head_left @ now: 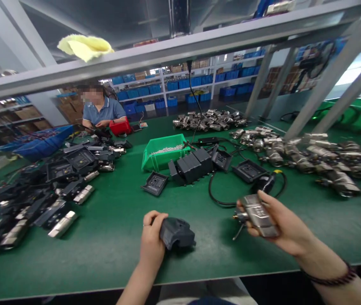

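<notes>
My left hand [153, 237] is closed around a dark grey plastic housing [178, 234], low over the front of the green bench [110, 254]. In my right hand [290, 226] is a shiny metal valve body [259, 215] with raised lettering; a small brass-tipped fitting and a thin lever stick out on its left side. The two parts are apart. Beyond my right hand lies a black electric screwdriver [264, 183] with a yellow mark and a cable. Several open dark grey housings [196, 164] stand in a row behind, with a loose one [155, 183] to their left.
A green bin [164, 165] of small screws stands mid-bench. Metal valve bodies are heaped at the right [323, 156] and the back [210, 120]. Housings joined to metal bodies [40, 203] crowd the left. Across the bench sits a co-worker [106, 111] by a red bin [120, 126]. A metal frame [142, 54] crosses overhead.
</notes>
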`<action>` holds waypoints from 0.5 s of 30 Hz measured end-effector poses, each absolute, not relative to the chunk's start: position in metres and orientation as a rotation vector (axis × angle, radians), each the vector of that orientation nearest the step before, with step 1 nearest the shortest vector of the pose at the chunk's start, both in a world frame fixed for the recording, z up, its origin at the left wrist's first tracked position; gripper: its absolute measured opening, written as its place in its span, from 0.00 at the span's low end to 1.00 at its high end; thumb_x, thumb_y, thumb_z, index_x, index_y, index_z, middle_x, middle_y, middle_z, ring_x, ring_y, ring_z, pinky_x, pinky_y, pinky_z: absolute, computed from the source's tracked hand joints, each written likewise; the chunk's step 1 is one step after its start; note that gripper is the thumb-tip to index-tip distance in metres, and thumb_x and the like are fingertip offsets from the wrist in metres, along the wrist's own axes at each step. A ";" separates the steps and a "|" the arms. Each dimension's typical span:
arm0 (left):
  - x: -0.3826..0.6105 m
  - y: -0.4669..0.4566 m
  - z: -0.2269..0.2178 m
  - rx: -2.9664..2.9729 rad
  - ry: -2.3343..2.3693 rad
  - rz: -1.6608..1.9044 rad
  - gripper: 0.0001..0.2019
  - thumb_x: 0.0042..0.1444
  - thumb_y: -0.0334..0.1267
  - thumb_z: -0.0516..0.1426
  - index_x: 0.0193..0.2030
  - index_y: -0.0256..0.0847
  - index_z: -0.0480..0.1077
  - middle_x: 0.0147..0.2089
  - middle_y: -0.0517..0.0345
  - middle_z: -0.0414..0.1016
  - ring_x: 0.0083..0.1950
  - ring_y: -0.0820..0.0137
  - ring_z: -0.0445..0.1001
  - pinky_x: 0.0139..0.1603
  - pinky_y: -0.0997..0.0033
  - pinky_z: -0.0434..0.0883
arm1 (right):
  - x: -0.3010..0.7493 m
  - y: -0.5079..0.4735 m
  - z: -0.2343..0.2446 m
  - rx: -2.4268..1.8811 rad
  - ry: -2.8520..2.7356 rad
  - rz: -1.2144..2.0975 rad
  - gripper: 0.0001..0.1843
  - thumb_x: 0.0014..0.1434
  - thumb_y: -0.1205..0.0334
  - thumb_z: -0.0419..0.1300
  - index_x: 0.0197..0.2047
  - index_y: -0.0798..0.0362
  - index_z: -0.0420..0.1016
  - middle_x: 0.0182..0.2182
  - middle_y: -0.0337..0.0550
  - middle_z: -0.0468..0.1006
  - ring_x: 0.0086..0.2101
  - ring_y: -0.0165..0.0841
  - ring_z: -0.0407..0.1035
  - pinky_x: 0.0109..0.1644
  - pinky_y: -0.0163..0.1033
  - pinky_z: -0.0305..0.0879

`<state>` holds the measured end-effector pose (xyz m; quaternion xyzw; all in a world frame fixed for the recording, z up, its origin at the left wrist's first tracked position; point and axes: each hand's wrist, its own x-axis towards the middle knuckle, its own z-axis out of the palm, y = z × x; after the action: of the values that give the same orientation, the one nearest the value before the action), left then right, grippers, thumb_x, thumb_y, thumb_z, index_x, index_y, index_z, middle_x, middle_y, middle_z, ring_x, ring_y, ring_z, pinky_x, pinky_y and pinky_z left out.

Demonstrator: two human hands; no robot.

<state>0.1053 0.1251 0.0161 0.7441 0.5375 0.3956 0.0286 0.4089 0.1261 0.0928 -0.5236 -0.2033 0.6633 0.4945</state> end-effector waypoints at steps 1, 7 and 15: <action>0.108 0.124 0.015 2.335 1.590 1.189 0.16 0.54 0.28 0.48 0.46 0.43 0.69 0.44 0.51 0.67 0.45 0.65 0.70 0.46 0.64 0.71 | 0.396 0.128 0.097 -1.257 -0.448 1.670 0.22 0.59 0.49 0.50 0.32 0.59 0.73 0.27 0.53 0.72 0.20 0.36 0.65 0.17 0.36 0.62; 0.077 0.111 0.008 2.324 1.621 0.990 0.21 0.55 0.26 0.45 0.53 0.46 0.66 0.51 0.52 0.69 0.54 0.64 0.67 0.54 0.60 0.68 | 0.375 0.129 0.089 -1.263 -0.436 1.765 0.19 0.57 0.52 0.51 0.33 0.60 0.74 0.28 0.52 0.72 0.21 0.36 0.64 0.17 0.37 0.63; 0.047 0.101 0.014 2.171 1.763 0.582 0.33 0.49 0.18 0.41 0.61 0.45 0.57 0.58 0.50 0.65 0.59 0.66 0.63 0.59 0.58 0.64 | 0.357 0.130 0.076 -1.272 -0.792 1.790 0.35 0.33 0.44 0.72 0.41 0.57 0.73 0.27 0.48 0.72 0.22 0.33 0.62 0.18 0.33 0.63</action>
<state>0.0471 0.1008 0.0139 0.7523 0.6109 0.2016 0.1423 0.3568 0.1295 0.0764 -0.5013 -0.3119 0.7052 0.3927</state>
